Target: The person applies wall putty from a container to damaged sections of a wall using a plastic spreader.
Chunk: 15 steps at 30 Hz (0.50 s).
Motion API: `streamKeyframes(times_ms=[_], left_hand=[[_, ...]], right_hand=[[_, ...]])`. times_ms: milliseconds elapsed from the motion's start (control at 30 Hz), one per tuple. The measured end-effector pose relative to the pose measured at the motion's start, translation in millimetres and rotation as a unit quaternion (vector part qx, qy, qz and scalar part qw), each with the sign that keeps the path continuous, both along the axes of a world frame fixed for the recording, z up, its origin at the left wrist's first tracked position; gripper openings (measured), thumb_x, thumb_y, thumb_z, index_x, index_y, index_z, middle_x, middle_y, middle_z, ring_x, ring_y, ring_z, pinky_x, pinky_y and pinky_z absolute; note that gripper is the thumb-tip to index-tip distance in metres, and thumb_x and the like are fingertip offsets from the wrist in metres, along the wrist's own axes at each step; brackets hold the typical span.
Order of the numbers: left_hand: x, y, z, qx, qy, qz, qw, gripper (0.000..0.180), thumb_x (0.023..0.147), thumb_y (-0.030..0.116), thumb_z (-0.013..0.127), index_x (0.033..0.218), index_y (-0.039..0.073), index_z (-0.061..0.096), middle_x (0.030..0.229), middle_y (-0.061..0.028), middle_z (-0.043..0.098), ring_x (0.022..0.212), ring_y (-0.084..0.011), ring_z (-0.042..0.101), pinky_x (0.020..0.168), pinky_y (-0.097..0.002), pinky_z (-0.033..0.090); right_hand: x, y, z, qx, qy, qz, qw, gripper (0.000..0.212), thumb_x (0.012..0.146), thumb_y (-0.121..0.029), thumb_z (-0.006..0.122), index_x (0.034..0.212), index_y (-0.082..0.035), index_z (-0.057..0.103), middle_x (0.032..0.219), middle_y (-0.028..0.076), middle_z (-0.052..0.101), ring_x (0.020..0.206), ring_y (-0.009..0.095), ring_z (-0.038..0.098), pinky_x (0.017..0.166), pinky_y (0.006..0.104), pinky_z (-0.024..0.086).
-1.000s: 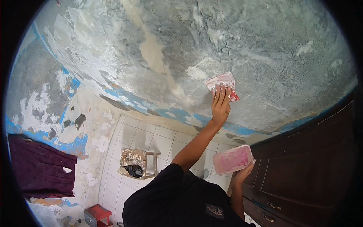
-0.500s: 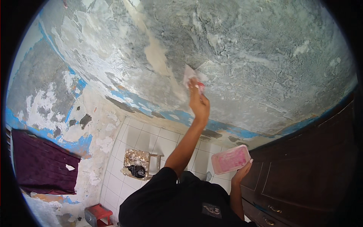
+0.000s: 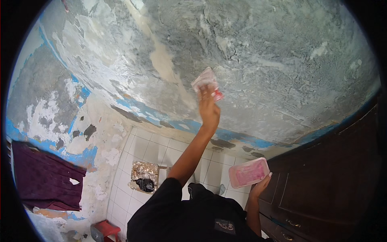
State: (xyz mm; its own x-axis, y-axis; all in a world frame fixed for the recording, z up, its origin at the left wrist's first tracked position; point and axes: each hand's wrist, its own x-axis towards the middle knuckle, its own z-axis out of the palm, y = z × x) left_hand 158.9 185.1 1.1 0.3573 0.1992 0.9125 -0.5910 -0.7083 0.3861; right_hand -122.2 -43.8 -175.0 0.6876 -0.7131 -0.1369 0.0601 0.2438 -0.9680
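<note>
My left hand point(image 3: 209, 108) reaches up to the grey patchy wall point(image 3: 266, 88), its fingers closed on a flat putty scraper point(image 3: 205, 76). The scraper is smeared whitish with some red at its lower right, and its face lies close against the plaster. A pale beige streak of filler point(image 3: 162, 62) runs down the wall just to its left. Lower right, my right hand point(image 3: 262, 185) grips the edge of a pink rectangular plastic tub point(image 3: 249, 172). The tub is tilted so its inside shows, with pinkish-white residue on the bottom. Part of that hand is hidden behind it.
Dark wooden cabinet point(image 3: 322, 173) on the right, close to the tub. Paint-spattered wooden stool point(image 3: 145, 168) with a black plastic bag point(image 3: 145, 184) on the tiled floor point(image 3: 161, 141). A red stool point(image 3: 105, 230) stands lower left, below a purple curtain point(image 3: 48, 175).
The scraper has turned, so more of its flat face shows, and my left hand has shifted slightly left and down. The tub has moved a little right and down with my right hand.
</note>
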Motion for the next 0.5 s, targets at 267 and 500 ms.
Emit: streamKeyframes(times_ms=[267, 500], left_hand=[[-50, -46, -108, 0.182, 0.145, -0.175, 0.957, 0.068, 0.074, -0.009, 0.055, 0.141, 0.001, 0.053, 0.146, -0.0207, 0.051, 0.141, -0.0454, 0.039, 0.116, -0.0525, 0.034], [-4, 26, 9, -0.096, 0.030, -0.048, 0.994, 0.066, 0.081, -0.012, 0.046, 0.146, 0.001, 0.046, 0.151, -0.0200, 0.046, 0.143, -0.0416, 0.038, 0.117, -0.0469, 0.033]], right_hand=[[5, 8, 14, -0.001, 0.001, -0.046, 0.999, 0.057, 0.110, -0.043, 0.032, 0.137, 0.004, 0.047, 0.131, 0.016, 0.054, 0.122, 0.024, 0.051, 0.108, 0.0352, 0.037], [-9, 7, 8, -0.005, 0.010, -0.041, 0.999, 0.062, 0.108, -0.048, 0.035, 0.146, 0.002, 0.039, 0.143, 0.016, 0.046, 0.133, 0.026, 0.045, 0.113, 0.0374, 0.034]])
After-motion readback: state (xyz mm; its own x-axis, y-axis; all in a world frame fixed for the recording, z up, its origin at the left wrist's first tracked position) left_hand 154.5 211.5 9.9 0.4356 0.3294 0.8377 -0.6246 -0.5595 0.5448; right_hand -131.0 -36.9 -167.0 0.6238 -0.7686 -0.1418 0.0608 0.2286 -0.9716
